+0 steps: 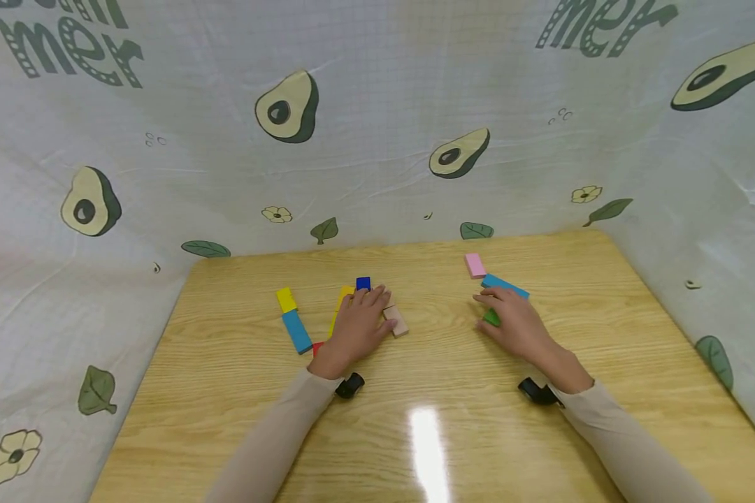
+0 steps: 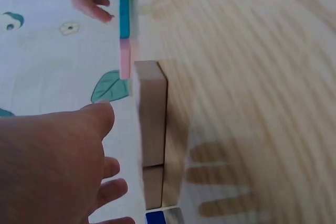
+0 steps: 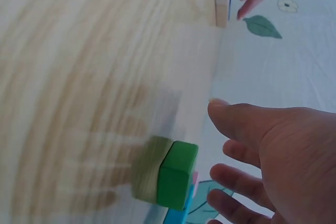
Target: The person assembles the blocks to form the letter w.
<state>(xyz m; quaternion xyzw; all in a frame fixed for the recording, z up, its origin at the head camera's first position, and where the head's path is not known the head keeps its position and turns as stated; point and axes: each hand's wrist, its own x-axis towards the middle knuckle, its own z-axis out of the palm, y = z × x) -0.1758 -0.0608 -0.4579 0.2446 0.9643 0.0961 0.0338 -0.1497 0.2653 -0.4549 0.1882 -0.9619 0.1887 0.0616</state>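
Observation:
My left hand (image 1: 360,323) hovers over the left group of blocks, fingers spread and bent slightly, none of them round a block. Beside its thumb lies a plain wooden block (image 1: 396,321), end to end with a shorter wooden one (image 2: 153,187) in the left wrist view. A dark blue block (image 1: 363,283) sits beyond the fingertips, and a yellow block (image 1: 342,297) shows partly behind the hand. My right hand (image 1: 517,323) is held above a green block (image 3: 178,174), its fingers loosely bent and apart from it. A light blue block (image 1: 505,286) lies just past that hand's fingers.
A pink block (image 1: 475,265) touches the light blue one's far end. Farther left are a yellow block (image 1: 286,300), another blue block (image 1: 297,331) and a partly hidden red block (image 1: 317,347). A patterned cloth (image 1: 377,188) hangs along the table's (image 1: 478,433) back and sides.

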